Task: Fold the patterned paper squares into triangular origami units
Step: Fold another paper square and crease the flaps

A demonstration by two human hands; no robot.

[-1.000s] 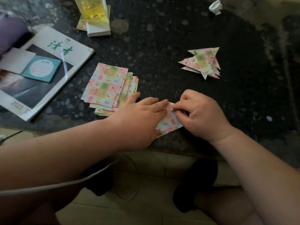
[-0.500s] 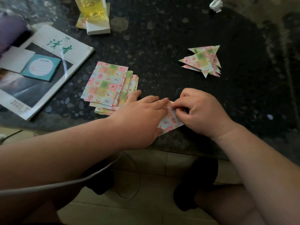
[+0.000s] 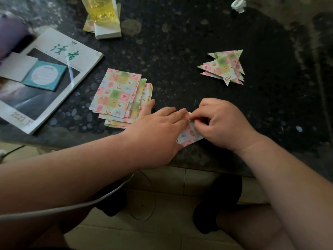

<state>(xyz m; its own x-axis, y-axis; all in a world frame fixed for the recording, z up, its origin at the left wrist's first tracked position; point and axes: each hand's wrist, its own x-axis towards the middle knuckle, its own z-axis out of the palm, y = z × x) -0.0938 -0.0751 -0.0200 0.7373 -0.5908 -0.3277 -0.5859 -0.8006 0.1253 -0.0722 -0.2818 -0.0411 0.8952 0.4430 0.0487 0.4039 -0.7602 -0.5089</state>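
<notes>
Half-folded sheet (image 3: pixel 189 135) is found just right of the paper stack (image 3: pixel 118 93), pressed flat by straight fingers (image 3: pixel 171 113) of the left hand (image 3: pixel 158 131), flap pinched by the right hand (image 3: pixel 222 123). Judged light, thin, easily creased; best held at edges.

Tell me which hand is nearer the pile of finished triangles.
Right. The right hand, pinching the half-folded paper, sits nearside of the finished triangles; the left hand is farther left, by the unfolded stack.
</notes>
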